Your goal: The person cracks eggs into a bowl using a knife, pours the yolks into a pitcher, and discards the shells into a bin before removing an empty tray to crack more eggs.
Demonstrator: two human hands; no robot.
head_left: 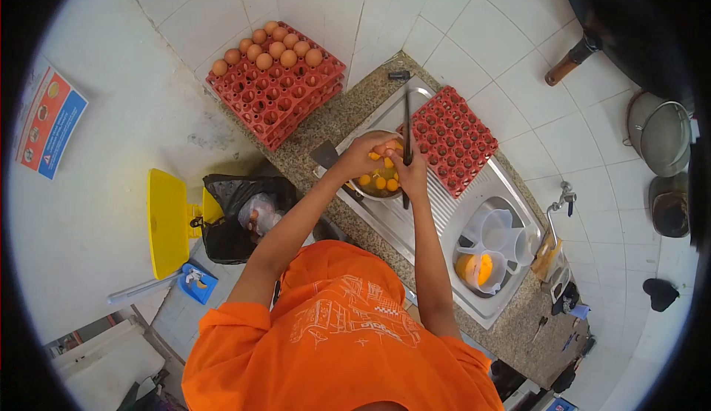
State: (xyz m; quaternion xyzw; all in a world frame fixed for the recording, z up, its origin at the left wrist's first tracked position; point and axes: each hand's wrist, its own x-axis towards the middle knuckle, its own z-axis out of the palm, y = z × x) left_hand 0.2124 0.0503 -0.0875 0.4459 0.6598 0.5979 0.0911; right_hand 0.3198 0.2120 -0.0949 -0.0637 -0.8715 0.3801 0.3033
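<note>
Over a metal bowl [379, 191] on the steel drainboard, both hands meet. Several raw yolks in clear egg white lie in the bowl. My left hand [360, 156] is closed around an egg [386, 146] at the bowl's upper part. My right hand [409, 168] touches the same egg from the right, its fingers bent. Whether the shell is cracked is too small to tell. A long dark bar [406, 126] passes upright in view beside my right hand. Right of the hands stands an empty red egg tray [453, 141].
Stacked red trays [278, 100] with several brown eggs stand at the upper left. Clear jugs [495, 231], one holding something yellow, sit in the sink [485, 300]. A black-lined bin [231, 189] is on the left, a tap [563, 198] on the right.
</note>
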